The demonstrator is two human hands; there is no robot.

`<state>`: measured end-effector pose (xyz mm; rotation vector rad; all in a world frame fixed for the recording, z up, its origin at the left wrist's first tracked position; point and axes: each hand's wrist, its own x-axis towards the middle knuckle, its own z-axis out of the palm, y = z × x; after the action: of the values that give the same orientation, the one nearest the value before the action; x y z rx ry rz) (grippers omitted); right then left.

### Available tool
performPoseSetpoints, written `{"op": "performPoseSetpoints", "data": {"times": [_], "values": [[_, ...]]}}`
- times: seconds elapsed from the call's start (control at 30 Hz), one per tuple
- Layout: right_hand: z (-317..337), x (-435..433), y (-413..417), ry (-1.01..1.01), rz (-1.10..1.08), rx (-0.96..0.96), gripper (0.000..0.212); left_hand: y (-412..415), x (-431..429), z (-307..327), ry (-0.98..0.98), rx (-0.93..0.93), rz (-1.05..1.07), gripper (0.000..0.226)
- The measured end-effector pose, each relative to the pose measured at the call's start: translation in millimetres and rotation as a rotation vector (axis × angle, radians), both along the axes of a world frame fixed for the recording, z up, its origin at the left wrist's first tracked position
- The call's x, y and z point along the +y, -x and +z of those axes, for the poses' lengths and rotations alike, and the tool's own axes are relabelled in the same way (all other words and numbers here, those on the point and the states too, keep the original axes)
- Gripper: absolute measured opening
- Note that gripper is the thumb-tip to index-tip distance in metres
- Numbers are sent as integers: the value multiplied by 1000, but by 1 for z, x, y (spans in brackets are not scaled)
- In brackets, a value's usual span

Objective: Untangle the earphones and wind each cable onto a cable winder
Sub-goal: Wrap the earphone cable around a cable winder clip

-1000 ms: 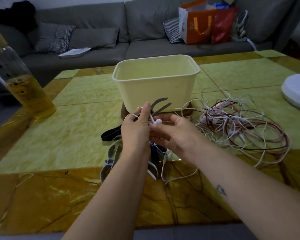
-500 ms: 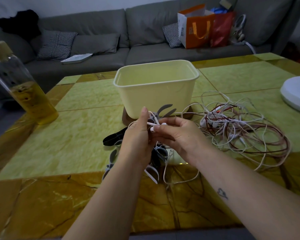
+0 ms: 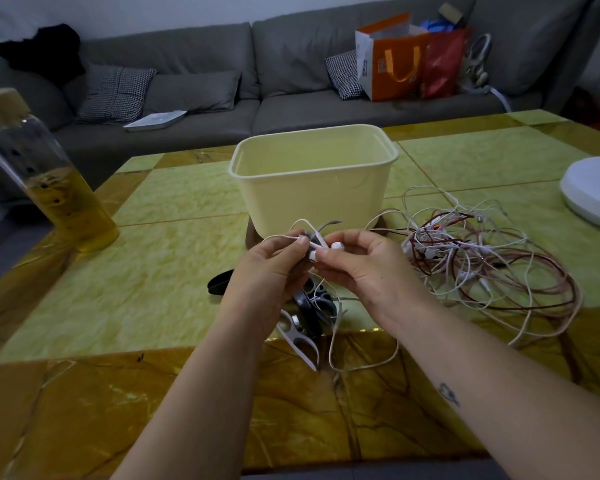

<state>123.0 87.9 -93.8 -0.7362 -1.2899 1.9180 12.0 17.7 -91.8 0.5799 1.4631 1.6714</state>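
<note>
Both hands met above the middle of the table point(image 3: 84, 306), just in front of the cream tub point(image 3: 312, 192). The left hand point(image 3: 267, 271) had its fingers curled, thumb pinching a white earphone cable point(image 3: 331, 344), and the grey prongs of a cable winder point(image 3: 326, 226) poked up just above that grip. How the winder itself was held could not be told. The right hand point(image 3: 364, 268) was curled too, fingertips nipping the same cable right by its white earbud point(image 3: 336, 245). From the hands the cable dropped toward 6 o'clock and looped on the table. Beneath the hands lay a heap of spare winders point(image 3: 309, 313), dark and pale ones together. Out at 3 o'clock sat the tangle of earphones point(image 3: 492, 261), white and reddish-brown leads all knotted up, one white strand running back toward the hands. At 9 o'clock stood a bottle point(image 3: 63, 202) of yellow liquid.
</note>
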Motion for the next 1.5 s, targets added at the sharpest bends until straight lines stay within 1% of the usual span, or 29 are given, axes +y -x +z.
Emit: {"op": "performPoseSetpoints", "data": {"times": [0.17, 0.33, 0.4, 0.47, 0.53, 0.6, 0.67, 0.77, 0.9, 1.07, 1.17, 1.27, 1.37, 1.5], "values": [[1, 3, -2, -95, 30, -57, 15, 2, -1, 1, -23, -49, -1, 7], [1, 4, -5, -315, 22, -181, 3, 3, 0, 2, -37, -77, -1, 7], [2, 4, -6, -358, 22, -200, 3, 3, 0, 2, -48, -98, -7, 8], [2, 4, -6, -323, 31, -181, 4, 3, -1, 3, -68, -127, -25, 14], [2, 3, -6, -231, 52, -131, 9, 3, -1, 4, -80, -157, -33, 21], [2, 2, -5, -142, 62, -80, 12, 2, -2, 5, -83, -174, -36, 13], [3, 2, -4, -55, 49, -36, 10, 1, -2, 6, -87, -181, -40, 4], [5, 3, -5, 94, 53, 33, 12, 1, -2, 8, -93, -195, -44, 5], [8, 4, -6, 239, 91, 88, 7, -1, -3, 9, -91, -173, -71, 8], [7, 3, -7, 254, 120, 56, 7, 1, -3, 6, -44, -37, -96, 6], [7, 4, -9, 259, 125, 41, 7, 2, -3, 6, -24, 41, -100, 16], [7, 3, -9, 251, 123, 26, 8, 1, -2, 5, -14, 72, -74, 27], [8, 2, -9, 215, 100, 16, 9, 0, -2, 3, -2, 100, -65, 21], [9, 3, -9, 147, 68, -33, 16, -2, -4, 5, -24, 75, -94, 14]]}}
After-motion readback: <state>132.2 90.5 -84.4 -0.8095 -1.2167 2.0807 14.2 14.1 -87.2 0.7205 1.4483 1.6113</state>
